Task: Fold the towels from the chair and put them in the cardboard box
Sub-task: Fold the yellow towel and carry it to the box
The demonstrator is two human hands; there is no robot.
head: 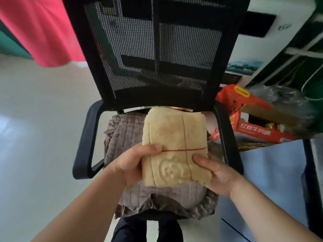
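Towel (173, 145) folded, gripped between both hands over chair (87, 140) seat | left hand (129, 165) and right hand (218, 173) clamp near corners | long axis runs away | box (265, 116) right, nearer right hand

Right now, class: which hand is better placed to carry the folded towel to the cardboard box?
Right hand: it grips the towel on the side where the box stands, beside the chair.
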